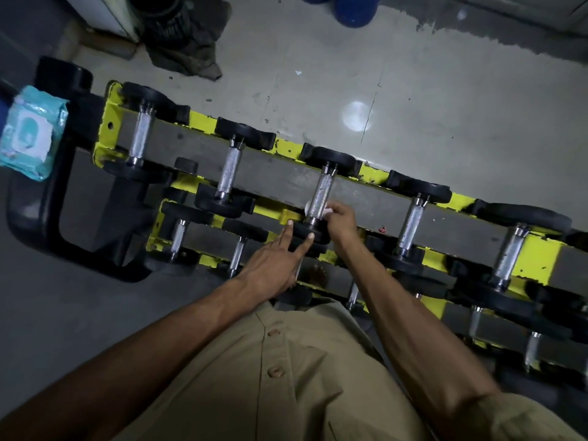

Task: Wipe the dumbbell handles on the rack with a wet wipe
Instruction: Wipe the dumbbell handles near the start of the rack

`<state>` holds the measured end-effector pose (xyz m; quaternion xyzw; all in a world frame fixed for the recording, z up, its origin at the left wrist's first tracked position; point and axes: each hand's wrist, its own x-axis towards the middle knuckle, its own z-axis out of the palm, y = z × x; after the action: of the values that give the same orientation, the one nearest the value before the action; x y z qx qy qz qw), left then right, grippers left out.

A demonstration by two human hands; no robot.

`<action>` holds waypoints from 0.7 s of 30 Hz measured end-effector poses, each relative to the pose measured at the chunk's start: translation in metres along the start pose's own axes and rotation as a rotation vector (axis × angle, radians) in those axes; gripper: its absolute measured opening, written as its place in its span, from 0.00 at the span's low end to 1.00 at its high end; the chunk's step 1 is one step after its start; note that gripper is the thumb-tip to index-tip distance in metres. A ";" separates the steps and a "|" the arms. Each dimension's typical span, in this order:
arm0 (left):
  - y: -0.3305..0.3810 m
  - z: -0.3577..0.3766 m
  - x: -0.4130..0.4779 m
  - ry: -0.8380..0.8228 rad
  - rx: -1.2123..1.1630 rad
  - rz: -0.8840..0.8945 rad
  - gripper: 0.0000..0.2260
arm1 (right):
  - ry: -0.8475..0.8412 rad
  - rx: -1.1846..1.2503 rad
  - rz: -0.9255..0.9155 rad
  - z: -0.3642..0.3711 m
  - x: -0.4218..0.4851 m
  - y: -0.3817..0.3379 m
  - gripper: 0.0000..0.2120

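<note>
Here, five dumbbells [321, 189] line the top rail [280, 178]; right hand [342, 221] wipes one.

I have one view only, from a camera worn on my head; it looks steeply down over my shirt front [286, 377] and both forearms; the wide lens bends the edges; the yellow dumbbell rack [537, 259] runs slantwise across the middle, close below me; grey floor [413, 90] fills the top of the frame, farther off; with no second view, nothing is shared.
</note>
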<state>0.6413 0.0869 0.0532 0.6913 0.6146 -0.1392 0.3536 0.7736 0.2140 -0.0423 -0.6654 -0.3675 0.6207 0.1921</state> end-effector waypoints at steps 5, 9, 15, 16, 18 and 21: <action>-0.010 -0.001 0.001 -0.018 0.018 0.034 0.42 | -0.048 0.246 0.082 0.000 0.034 -0.033 0.15; -0.017 -0.005 0.001 -0.042 0.018 0.062 0.43 | 0.004 0.537 0.164 0.008 0.053 -0.048 0.16; -0.017 -0.005 0.010 -0.063 0.051 0.097 0.40 | 0.523 0.086 -0.271 0.022 0.020 -0.041 0.07; -0.017 -0.004 0.012 -0.065 0.053 0.096 0.41 | 0.548 -0.119 -0.422 0.022 0.011 -0.038 0.05; -0.018 -0.003 0.014 -0.070 0.060 0.098 0.41 | 0.477 -0.465 -0.691 0.017 -0.005 -0.032 0.04; -0.022 -0.003 0.013 -0.072 0.070 0.112 0.40 | 0.298 -0.949 -0.883 -0.002 -0.012 -0.027 0.16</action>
<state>0.6222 0.0985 0.0397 0.7312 0.5565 -0.1652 0.3584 0.7689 0.2234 -0.0141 -0.5434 -0.8086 0.1556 0.1633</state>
